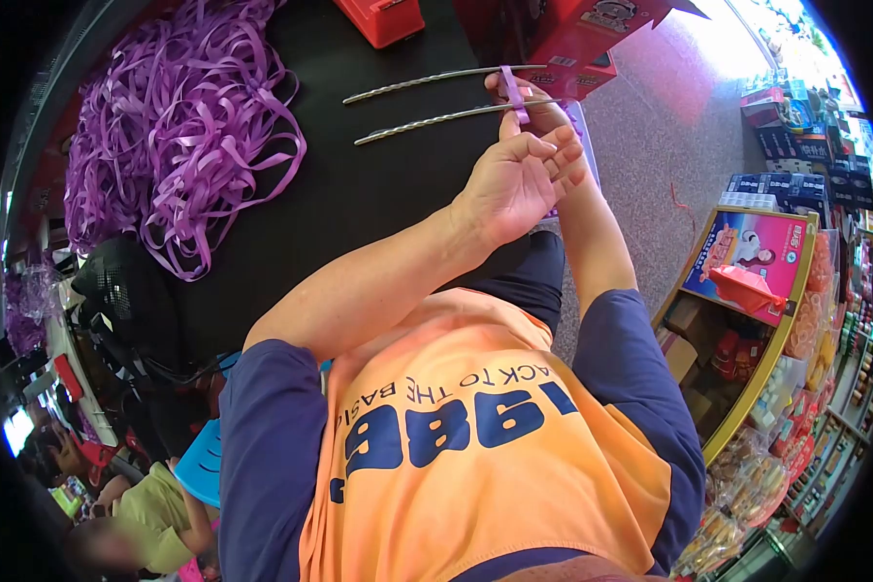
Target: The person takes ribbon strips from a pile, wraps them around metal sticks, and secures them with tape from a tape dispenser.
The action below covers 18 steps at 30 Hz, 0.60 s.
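Two thin metal rods with twisted ends lie side by side over the black tabletop, pointing left. A narrow purple ribbon is looped around both rods near their right part. My right hand is at this loop, with its fingers closed around the ribbon and rods. Just in front of it, my left hand is turned palm up, thumb and fingers curled together; whatever they pinch is hidden. A big tangled heap of purple ribbon covers the upper left of the table.
A red container stands at the top edge, red printed boxes at the upper right. A yellow-framed display case and packaged goods line the right side. A blue stool and another person in a yellow-green top are at lower left.
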Motion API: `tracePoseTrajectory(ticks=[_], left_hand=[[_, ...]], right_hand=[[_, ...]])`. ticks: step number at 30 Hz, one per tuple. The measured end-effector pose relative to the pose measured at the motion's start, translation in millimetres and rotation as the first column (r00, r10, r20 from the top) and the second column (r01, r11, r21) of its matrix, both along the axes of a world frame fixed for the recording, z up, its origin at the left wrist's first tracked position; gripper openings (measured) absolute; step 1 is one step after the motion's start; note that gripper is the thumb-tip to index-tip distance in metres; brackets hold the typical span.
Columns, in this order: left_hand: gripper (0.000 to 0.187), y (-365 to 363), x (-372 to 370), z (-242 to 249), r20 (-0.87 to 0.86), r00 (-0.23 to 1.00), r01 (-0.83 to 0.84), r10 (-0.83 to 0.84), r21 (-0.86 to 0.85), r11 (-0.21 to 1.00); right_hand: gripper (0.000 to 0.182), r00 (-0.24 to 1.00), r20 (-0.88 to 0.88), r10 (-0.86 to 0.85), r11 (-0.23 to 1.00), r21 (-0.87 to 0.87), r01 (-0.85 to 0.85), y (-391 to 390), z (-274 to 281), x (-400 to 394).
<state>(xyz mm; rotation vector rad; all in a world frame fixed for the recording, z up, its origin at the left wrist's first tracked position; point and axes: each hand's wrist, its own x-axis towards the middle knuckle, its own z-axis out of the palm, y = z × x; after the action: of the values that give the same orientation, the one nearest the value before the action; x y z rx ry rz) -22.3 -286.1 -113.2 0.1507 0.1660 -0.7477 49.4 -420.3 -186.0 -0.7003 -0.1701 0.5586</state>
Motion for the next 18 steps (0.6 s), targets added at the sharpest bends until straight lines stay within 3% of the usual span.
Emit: tracePoseTrajectory(ticks=[3, 5, 6, 9, 11, 14, 18], left_hand=[[0.069, -0.3, -0.6, -0.3, -0.027, 1.0, -0.005, 0.005, -0.012, 1.0], [0.072, 0.0, -0.8, 2.0, -0.026, 1.0, -0.007, 0.007, -0.006, 1.0], [0.072, -0.1, -0.7, 1.2, -0.033, 0.999, -0.008, 0.008, -0.002, 1.0], [0.077, 0.1, -0.7, -0.3, -0.034, 0.999, -0.008, 0.007, -0.018, 1.0], [0.059, 0.9, -1.3, 0.4, -0.029, 1.0, -0.013, 0.013, -0.012, 1.0], [0.063, 1.1, -1.8, 0.3, -0.05, 0.999, -0.007, 0.007, -0.013, 1.0], [0.065, 1.1, -2.3, 2.4, -0.037, 0.999, -0.005, 0.006, 0.019, 1.0]], right_hand=[[0.05, 0.995, 0.022, -0.098, 0.995, -0.023, 0.098, 15.9, 1.0, -0.5], [0.044, 0.933, -0.135, -0.334, 0.94, -0.115, 0.32, 27.8, 9.7, -4.0], [0.044, 0.932, -0.143, -0.332, 0.941, -0.114, 0.318, 26.6, 6.5, -2.3], [0.041, 0.991, -0.087, -0.102, 0.994, -0.034, 0.1, 15.6, -8.8, 12.6], [0.039, 0.998, -0.034, 0.048, 0.999, 0.012, -0.048, 5.2, -18.7, 24.6], [0.036, 0.963, 0.061, 0.264, 0.961, 0.063, -0.268, -4.8, -28.6, 33.3], [0.028, 0.957, 0.013, 0.29, 0.949, 0.126, -0.289, -5.8, -21.0, 28.9]])
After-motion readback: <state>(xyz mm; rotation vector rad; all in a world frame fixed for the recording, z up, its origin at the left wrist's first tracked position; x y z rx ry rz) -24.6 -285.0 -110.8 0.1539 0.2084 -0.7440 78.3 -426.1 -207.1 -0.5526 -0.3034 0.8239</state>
